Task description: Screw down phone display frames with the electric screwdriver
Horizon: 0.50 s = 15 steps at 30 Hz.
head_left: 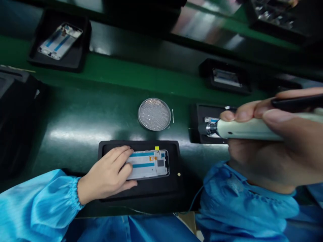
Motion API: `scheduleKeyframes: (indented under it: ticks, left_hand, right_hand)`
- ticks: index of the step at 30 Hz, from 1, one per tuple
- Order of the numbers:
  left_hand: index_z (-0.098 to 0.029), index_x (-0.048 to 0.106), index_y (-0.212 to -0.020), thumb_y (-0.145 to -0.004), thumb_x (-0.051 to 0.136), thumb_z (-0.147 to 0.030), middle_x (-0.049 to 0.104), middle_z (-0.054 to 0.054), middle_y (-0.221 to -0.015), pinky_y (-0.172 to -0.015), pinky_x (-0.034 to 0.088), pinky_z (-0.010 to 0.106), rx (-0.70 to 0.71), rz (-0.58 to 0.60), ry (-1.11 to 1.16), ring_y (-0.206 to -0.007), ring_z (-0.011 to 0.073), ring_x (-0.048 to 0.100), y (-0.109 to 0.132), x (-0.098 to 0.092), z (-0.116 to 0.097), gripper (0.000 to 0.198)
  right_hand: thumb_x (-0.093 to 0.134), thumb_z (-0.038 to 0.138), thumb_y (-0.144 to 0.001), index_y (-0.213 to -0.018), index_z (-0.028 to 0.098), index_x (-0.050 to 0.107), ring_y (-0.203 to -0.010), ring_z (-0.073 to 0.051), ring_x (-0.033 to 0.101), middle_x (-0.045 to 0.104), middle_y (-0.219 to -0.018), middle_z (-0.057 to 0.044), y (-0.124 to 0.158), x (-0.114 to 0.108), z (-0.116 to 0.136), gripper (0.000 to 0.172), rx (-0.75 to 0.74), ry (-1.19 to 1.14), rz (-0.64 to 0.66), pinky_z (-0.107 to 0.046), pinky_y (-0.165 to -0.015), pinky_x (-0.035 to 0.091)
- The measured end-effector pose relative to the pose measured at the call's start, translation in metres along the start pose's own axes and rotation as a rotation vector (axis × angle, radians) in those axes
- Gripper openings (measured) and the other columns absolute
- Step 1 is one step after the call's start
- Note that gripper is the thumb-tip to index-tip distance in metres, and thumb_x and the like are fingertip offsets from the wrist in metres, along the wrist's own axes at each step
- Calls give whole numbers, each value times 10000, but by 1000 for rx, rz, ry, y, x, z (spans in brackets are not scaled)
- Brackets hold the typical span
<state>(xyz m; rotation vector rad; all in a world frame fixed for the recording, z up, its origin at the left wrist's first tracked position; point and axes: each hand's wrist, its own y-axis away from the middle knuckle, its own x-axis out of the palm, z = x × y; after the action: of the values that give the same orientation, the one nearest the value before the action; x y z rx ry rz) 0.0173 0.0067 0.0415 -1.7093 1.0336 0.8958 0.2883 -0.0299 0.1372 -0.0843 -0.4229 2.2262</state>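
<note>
My left hand (110,172) lies over the left end of a phone frame (143,170), fingers at its upper side and thumb along the lower edge. The frame is silver with two blue strips, an orange flex piece and a yellow tab at the top. It rests in a black foam tray (156,189). Raised at the right, my right hand (275,134) is wrapped round a pale electric screwdriver (249,129) whose metal nose points left. A slim black thing (297,102), its kind unclear, also lies along that hand's fingers.
A round dish (154,115) of tiny screws stands beyond the tray. Another black tray (199,124) with a phone frame sits partly behind the screwdriver. Farther back are a left tray (75,62) and a right tray (205,72), each holding a phone frame.
</note>
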Motion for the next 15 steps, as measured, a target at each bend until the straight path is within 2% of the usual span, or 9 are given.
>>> scheduleKeyframes:
  ticks: [6, 12, 15]
  left_hand:
    - [-114, 593, -802, -887, 683, -286, 663, 255, -1168, -986, 555, 523, 101, -96, -31, -1201, 372, 608, 8, 4, -5, 212]
    - [-90, 646, -886, -854, 648, -358, 669, 235, -1157, -952, 572, 554, -16, 2, -37, -1162, 406, 619, 4, 3, -5, 270]
    - [-106, 658, -929, -844, 643, -344, 673, 198, -1162, -951, 575, 539, -40, -10, -22, -1169, 391, 615, 5, 6, -4, 253]
  right_hand:
    - [633, 114, -578, -703, 203, 660, -493, -146, 532, 530, -494, 46, -3, 2, 0, 157, 20, -76, -38, -369, -553, 424]
    - [682, 115, -643, -782, 161, 670, -529, -156, 573, 571, -545, 14, -5, -2, -9, 146, -11, -130, -11, -364, -577, 467]
    - [733, 143, -633, -798, 169, 665, -555, -147, 584, 580, -583, 25, -6, -6, -17, 180, 19, -131, -43, -359, -603, 499]
